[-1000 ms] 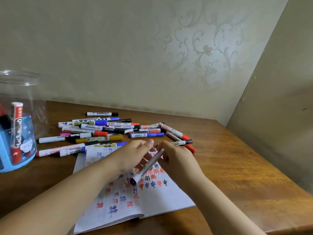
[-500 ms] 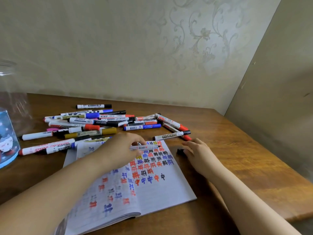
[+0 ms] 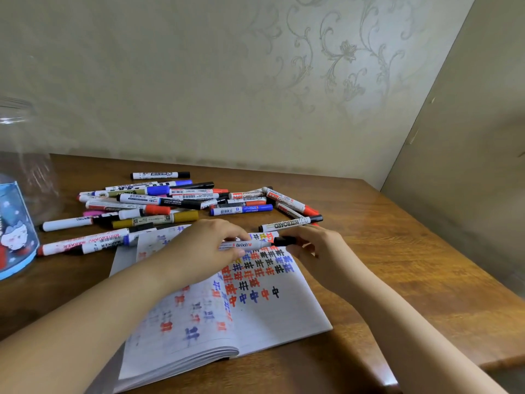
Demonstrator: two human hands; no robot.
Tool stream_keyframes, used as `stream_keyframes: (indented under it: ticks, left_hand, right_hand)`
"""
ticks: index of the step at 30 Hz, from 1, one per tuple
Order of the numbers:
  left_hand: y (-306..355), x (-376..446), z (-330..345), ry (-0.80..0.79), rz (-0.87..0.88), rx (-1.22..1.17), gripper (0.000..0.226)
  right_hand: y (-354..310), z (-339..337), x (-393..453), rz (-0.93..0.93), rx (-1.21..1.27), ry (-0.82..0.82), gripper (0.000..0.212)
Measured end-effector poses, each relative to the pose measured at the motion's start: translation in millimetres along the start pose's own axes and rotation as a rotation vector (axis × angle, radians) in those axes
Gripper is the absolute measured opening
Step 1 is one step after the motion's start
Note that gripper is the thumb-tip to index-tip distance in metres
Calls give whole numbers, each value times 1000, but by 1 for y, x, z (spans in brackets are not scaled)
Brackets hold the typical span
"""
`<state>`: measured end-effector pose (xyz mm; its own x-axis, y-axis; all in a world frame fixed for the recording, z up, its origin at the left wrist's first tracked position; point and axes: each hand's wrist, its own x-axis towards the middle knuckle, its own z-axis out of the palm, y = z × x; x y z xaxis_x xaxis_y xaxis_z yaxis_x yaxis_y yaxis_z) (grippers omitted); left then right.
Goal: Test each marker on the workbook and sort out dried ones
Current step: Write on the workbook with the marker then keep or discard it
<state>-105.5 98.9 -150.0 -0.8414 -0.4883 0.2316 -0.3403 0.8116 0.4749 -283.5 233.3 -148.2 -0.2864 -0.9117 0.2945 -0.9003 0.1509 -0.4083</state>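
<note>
An open workbook (image 3: 272,317) lies on the wooden desk, its page covered with red, blue and black test characters. Above its top edge my left hand (image 3: 204,248) grips the white barrel of a marker (image 3: 250,245) held level. My right hand (image 3: 315,245) pinches the marker's black cap (image 3: 285,240) at the barrel's right end. Whether the cap is fully seated I cannot tell. Behind the workbook lies a loose pile of several markers (image 3: 170,200) with red, blue, black and yellow caps.
A blue cartoon-printed pen holder (image 3: 14,231) stands at the left edge with a clear plastic jar (image 3: 25,155) behind it. One whiteboard marker (image 3: 289,223) lies just beyond my right hand. The desk (image 3: 397,251) ends at a wall behind and a panel on the right.
My right hand picked the black cap off the desk and brought it to the marker's end. My left hand turned the marker level above the page.
</note>
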Motion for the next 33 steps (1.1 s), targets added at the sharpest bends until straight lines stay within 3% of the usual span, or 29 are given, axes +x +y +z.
stream_keyframes:
  ticks: [33]
  left_hand:
    - [-19, -35, -25, -54, 20, 67, 24]
  right_hand:
    - [-42, 20, 5, -197, 43, -57, 30]
